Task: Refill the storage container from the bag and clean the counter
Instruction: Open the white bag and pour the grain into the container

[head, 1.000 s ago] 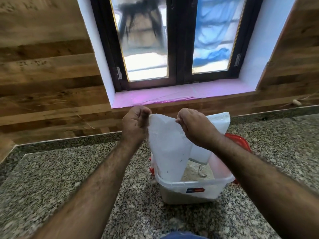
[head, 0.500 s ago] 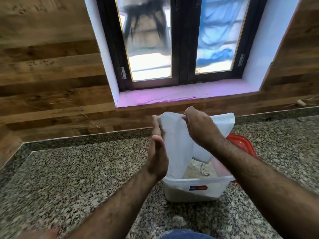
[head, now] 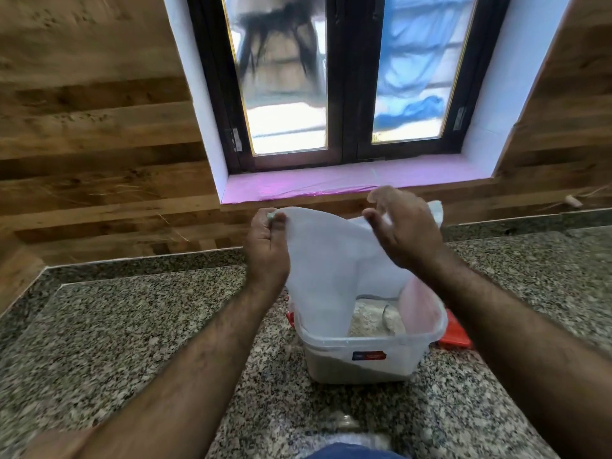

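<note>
A: Hands first. Left hand is clenched on the top corner of the limp white plastic bag, holding it upended. Right hand sits at the bag's other upper edge with fingers spread and loose; I cannot tell whether it pinches the plastic or only touches it.

B: Bag position?

A: Hanging mouth-down into the clear rectangular plastic storage container. Container stands on the speckled grey granite table, directly in front of the person.

B: Progress?

A: Pale grainy fill visible inside the container, level well below the rim. Bag looks slack and nearly flat, so my estimate is that pouring is almost finished, with only residue left to shake out. The red lid lies on the table behind the container to the right, touching or just beside it. Sealing not done. Cleaning not begun.

B: Any spill?

A: None discernible; the granite pattern would hide fine grains.

B: Room?

A: Wood-plank wall behind the table. Dark-framed two-pane window above a pink-covered sill. Daylight through the glass.
</note>
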Tool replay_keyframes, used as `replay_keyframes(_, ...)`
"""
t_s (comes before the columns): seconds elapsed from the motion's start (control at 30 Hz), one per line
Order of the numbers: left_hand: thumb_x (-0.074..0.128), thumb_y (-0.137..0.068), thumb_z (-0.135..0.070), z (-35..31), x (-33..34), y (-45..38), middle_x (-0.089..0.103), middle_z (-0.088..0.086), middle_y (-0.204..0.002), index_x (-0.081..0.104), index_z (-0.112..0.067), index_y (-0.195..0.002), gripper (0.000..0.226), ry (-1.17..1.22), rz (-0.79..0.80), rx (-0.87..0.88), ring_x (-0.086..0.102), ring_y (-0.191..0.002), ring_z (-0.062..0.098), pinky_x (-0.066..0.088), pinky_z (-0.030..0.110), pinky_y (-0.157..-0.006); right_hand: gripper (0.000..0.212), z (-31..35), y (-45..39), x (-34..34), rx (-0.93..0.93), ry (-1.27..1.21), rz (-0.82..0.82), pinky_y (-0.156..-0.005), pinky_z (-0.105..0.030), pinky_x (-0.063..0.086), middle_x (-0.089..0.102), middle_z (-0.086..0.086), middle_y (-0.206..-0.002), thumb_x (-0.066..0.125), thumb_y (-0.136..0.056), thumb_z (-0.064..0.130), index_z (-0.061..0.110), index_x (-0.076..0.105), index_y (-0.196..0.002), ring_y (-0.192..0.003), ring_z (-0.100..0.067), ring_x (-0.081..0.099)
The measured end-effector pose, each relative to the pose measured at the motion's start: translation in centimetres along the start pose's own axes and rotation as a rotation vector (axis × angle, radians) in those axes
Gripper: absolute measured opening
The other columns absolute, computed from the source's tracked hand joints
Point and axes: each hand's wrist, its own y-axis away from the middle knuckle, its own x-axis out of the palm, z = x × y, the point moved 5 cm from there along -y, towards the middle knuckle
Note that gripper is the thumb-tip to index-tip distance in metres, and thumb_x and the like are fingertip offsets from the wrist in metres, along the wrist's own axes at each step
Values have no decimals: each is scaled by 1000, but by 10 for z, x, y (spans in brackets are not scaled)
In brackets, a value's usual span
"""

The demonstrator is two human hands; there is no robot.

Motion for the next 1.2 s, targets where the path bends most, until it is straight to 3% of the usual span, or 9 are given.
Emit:
replay_keyframes(0.1,48,-110,-55,5,-7,-4,57,-2,-75,56,-27,-88,37,0,-113,40,52,-67,5,44,30,-59,75,-45,10,-11,237,88,-81,-90,-43,42,70,-7,-107,19,-104,72,17,69,-112,-103,-29,61)
replay_keyframes(0.2,36,-103,-74,-1,-8,0,46,-12,-66,51,-25,-81,56,-93,-192,130,47,-58,-6,33,15,-52,69,-76,21,-6,437,120,-73,-99,-54,44,65,-5,-123,21,-105,73,22,66,-115,-119,-30,55)
replay_keyframes(0.33,28,-94,-88,4,-3,1,39,-18,-62,48,-23,-75,70,-79,-272,126,41,-53,-3,29,18,-51,70,-91,19,7,662,-152,-107,-76,-34,36,62,-17,-116,24,-108,65,8,66,-108,-99,-30,58)
replay_keyframes(0.47,18,-94,-88,-4,3,-6,36,-13,-58,44,-21,-70,76,-218,-222,227,33,-53,-1,22,22,-48,65,-106,17,4,724,-185,-159,-60,-31,28,63,-18,-95,28,-112,58,9,55,-79,-85,-30,56)
replay_keyframes(0.6,22,-97,-84,-7,-9,-23,42,0,-60,47,-18,-70,76,-400,-226,300,39,-51,18,21,28,-48,72,-107,15,-5,616,-103,-133,-56,-26,24,61,-18,-91,22,-104,75,14,48,-74,-77,-28,52)
replay_keyframes(0.7,24,-94,-86,0,-7,-21,41,-3,-60,48,-16,-70,78,-418,-227,303,40,-53,17,20,24,-48,72,-108,22,-3,607,-47,-12,-58,-26,27,58,-15,-102,28,-102,76,13,57,-85,-74,-17,48)
replay_keyframes(0.93,26,-97,-85,16,-10,-15,40,-8,-61,50,-17,-73,76,-136,-286,199,35,-56,1,29,36,-53,83,-58,12,4,-67,262,256,-98,-47,31,71,2,-116,32,-87,94,27,70,-117,-110,-25,64)
replay_keyframes(1.07,22,-89,-93,15,-3,-17,37,-11,-59,43,-23,-70,76,-141,-295,104,36,-53,-1,29,32,-56,44,-27,4,9,-383,234,246,-83,-43,45,71,0,-91,61,-97,62,19,69,-98,-87,-29,70)
replay_keyframes(1.2,24,-85,-97,8,0,-21,53,2,-70,53,-27,-80,75,-174,-199,116,52,-65,17,46,40,-53,22,-15,3,5,-448,243,157,-66,-30,36,70,-3,-78,79,-96,30,14,68,-87,-68,-30,69)
